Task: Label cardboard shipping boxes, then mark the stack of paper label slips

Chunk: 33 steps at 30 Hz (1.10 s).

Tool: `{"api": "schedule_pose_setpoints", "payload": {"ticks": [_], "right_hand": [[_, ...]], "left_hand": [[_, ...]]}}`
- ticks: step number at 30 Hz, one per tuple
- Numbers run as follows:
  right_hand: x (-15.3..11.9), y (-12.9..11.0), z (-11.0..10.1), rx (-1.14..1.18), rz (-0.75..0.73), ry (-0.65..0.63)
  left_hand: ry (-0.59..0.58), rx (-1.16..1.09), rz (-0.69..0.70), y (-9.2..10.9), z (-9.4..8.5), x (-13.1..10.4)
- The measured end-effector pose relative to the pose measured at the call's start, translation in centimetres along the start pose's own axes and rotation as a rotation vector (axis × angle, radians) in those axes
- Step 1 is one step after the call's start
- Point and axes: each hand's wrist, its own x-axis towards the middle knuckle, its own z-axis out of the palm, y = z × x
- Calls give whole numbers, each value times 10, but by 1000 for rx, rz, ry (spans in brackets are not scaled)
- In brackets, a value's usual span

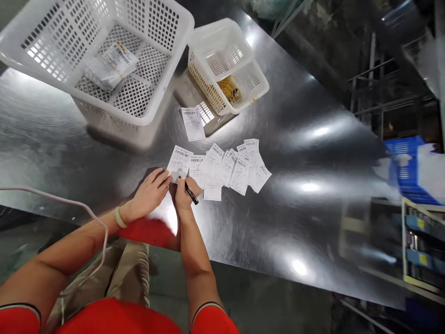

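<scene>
On the steel table, my right hand (184, 194) grips a black pen (191, 194), its tip on the lower part of a printed slip (179, 160). My left hand (150, 192) lies flat with its fingers spread, fingertips at that slip's lower left edge. Just right of the slip, several overlapping printed slips (239, 174) spread across the steel. Another slip (192, 124) lies by itself farther up.
A large white basket (139, 118) at the upper left holds a banded bundle of papers (111, 65). Beside it, a smaller divided basket (225, 28) contains yellow rubber bands (229, 89). A pink cable (69, 198) crosses above my left forearm.
</scene>
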Motion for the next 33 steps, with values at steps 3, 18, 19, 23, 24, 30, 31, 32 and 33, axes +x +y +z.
{"api": "schedule_pose_setpoints", "payload": {"ticks": [3,18,19,23,24,30,31,32,33], "right_hand": [[-2,-8,-12,14,14,116],[35,36,-44,-81,11,90],[36,35,-45,-68,21,111],[31,15,-39,43,122,58],[28,8,-34,86,148,20],[13,-22,5,222,126,-49],[11,-22,9,206,115,-41],[10,-21,12,186,103,-37],[10,-20,14,165,92,-36]], "left_hand": [[-26,71,36,7,-2,1],[-99,-49,36,-42,-5,191],[-110,-59,51,-48,-4,183],[-87,-111,116,-64,-11,105],[-95,-118,131,-64,-15,84],[-121,-100,120,-52,-23,17],[-119,-98,119,-50,-23,15],[-119,-100,120,-50,-22,15],[-121,-105,120,-50,-21,15]]}}
